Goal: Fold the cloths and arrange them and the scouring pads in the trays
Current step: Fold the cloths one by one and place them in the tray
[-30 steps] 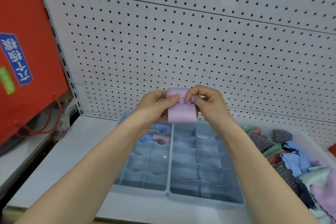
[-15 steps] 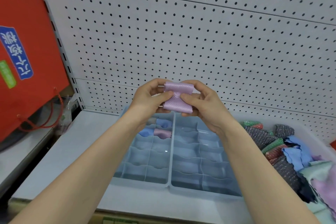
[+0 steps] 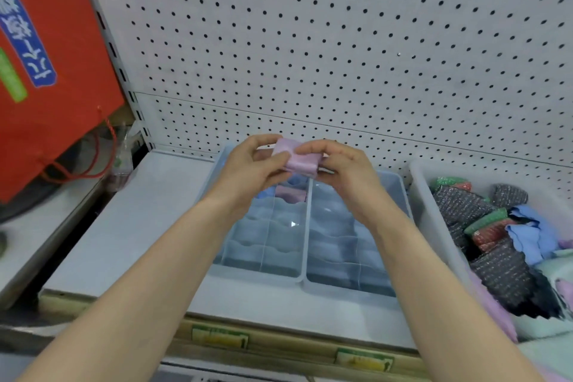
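Head view: hands point(image 3: 251, 170) point(image 3: 347, 167) pinch pink cloth point(image 3: 297, 158) above grey shelf point(image 3: 139, 226), white pegboard point(image 3: 341, 40) behind.

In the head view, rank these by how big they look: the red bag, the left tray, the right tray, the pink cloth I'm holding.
1. red bag, partly out of frame.
2. left tray and right tray: about alike, not ranked.
3. pink cloth, folded small.

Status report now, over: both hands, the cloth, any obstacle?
Left hand and right hand both pinch the folded pink cloth. Cloth held above the trays. Nothing blocking the free compartments.
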A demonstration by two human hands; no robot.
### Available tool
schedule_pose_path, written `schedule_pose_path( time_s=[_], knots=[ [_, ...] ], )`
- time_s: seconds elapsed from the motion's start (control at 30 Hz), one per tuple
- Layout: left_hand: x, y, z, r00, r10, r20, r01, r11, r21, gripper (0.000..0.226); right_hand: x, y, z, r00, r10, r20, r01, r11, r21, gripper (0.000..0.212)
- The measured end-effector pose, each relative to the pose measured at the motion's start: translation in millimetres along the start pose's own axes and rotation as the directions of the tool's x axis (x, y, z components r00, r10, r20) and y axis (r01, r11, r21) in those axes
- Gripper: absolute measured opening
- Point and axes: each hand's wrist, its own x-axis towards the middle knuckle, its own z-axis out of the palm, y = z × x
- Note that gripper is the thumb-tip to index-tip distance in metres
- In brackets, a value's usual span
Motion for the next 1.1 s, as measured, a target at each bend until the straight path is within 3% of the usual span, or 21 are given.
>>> schedule_pose_path(
  time_s=[0.1,0.2,0.3,0.43,0.57,0.73,0.9,1.1],
  knots=[
    [-5,-12,-13,0.999,0.05,0.01,-0.05,0.997,0.064,0.033,-2,10,4,0.997,0.072,0.028,-0.069,0.991,-0.113,0.023],
    [-7,-22,-37,0.989,0.143,0.018,-0.143,0.951,0.273,0.027,-2,23,13,0.989,0.131,0.068,-0.107,0.954,-0.281,0.017],
    [-4,-34,-80,0.949,0.3,-0.098,-0.198,0.808,0.556,0.024,0,43,16,0.993,0.121,-0.008,-0.116,0.935,-0.336,0.01],
    [3,-50,-129,0.923,0.326,-0.204,-0.048,0.625,0.779,0.027,10,68,31,0.993,0.113,-0.02,-0.107,0.843,-0.527,0.017],
    [17,-75,-140,0.963,0.195,-0.184,0.042,0.568,0.822,0.035,30,79,74,0.997,0.032,0.071,0.021,0.77,-0.637,0.015],
    [24,-87,-143,0.964,0.222,-0.148,-0.014,0.598,0.802,0.032,56,102,116,0.988,0.031,0.152,0.092,0.671,-0.736,0.021],
    [25,-94,-146,0.976,0.197,-0.096,-0.05,0.626,0.778,0.03,61,112,133,0.983,-0.018,0.183,0.176,0.375,-0.91,0.025],
    [29,-97,-149,0.979,0.195,-0.061,-0.066,0.586,0.807,0.03,74,112,140,0.97,0.004,0.242,0.237,0.185,-0.954,0.024]
  ],
)
